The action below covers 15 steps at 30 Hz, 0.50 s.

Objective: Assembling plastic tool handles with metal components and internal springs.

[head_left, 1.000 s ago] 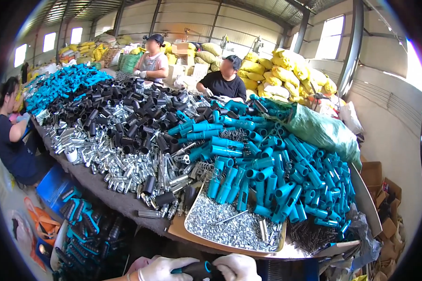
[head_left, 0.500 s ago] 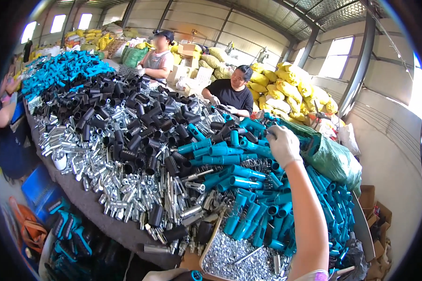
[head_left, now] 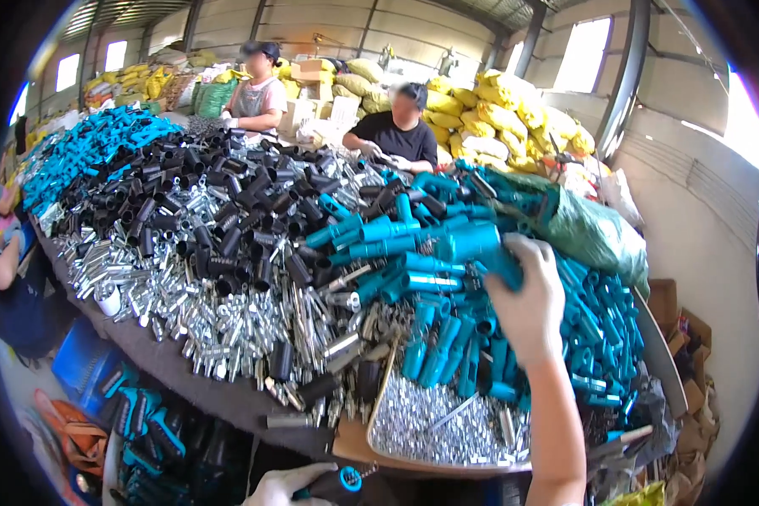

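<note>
Right hand (head_left: 529,305) now has a teal fitting (head_left: 471,244) pinched right of centre, left hand (head_left: 280,487) grips a black teal-ringed part (head_left: 327,484) bottom centre, so both are loaded.

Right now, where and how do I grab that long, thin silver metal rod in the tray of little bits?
I'd probably pinch the long, thin silver metal rod around its middle, coming straight down from above: it's slim, lies slantwise on top of the small silver metal pieces, and nothing seems to cover it.
</note>
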{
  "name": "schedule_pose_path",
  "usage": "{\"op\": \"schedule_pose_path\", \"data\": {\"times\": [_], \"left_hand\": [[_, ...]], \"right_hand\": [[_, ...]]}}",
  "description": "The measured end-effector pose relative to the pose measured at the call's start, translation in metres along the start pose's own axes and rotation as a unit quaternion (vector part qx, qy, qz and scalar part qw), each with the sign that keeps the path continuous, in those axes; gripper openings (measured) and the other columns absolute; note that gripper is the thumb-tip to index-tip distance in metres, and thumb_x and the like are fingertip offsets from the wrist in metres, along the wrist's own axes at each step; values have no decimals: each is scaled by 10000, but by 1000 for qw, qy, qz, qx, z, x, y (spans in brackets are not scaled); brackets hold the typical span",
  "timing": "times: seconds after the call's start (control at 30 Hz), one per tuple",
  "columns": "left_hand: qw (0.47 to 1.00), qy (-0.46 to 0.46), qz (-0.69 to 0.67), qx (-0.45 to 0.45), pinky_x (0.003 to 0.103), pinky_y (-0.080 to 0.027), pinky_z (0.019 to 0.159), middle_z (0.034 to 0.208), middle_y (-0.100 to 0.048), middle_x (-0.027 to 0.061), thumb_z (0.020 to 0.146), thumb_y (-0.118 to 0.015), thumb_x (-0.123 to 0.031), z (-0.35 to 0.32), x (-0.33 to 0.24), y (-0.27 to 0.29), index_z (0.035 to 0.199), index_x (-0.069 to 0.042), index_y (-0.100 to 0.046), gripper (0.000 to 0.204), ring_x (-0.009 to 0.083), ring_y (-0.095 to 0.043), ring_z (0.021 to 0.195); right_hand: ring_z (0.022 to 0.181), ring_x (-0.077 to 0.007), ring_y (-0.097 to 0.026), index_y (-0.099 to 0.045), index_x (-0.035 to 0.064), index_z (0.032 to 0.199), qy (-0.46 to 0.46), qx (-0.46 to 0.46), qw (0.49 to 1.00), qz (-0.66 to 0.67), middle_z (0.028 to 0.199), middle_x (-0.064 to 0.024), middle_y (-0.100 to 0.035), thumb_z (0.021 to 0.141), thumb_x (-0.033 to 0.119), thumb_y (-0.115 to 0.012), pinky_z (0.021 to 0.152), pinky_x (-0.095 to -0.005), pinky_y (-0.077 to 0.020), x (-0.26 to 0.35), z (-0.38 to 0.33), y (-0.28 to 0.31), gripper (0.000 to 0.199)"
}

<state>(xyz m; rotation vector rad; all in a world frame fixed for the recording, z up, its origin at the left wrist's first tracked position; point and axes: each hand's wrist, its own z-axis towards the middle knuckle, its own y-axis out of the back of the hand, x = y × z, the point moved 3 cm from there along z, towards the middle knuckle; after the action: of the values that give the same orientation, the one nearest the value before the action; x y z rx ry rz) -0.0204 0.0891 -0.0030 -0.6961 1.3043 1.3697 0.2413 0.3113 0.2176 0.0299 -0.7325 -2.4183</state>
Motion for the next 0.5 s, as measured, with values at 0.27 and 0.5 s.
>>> {"op": "schedule_pose_path", "data": {"times": [0.27,0.5], "left_hand": [[992,-36,120,-14,384,-575,742,980,-697,197,846,-739,-442,-5,-61,-33,1233,2,-605,604,360,-715,845],[976,-35,213,4,419,-550,695,975,-667,151,811,-756,-380,-36,-87,-33,1259,-87,-603,556,371,-677,778]], "right_hand": [[955,-368,-671,-632,38,1134,-156,82,978,110,1104,-186,-656,650,84,-833,830,-412,-557,57,-243,97,526],[962,-393,-638,-592,42,1149,-51,103,989,95,1102,-205,-642,612,15,-795,854,-454,-520,81,-251,119,575]]}}
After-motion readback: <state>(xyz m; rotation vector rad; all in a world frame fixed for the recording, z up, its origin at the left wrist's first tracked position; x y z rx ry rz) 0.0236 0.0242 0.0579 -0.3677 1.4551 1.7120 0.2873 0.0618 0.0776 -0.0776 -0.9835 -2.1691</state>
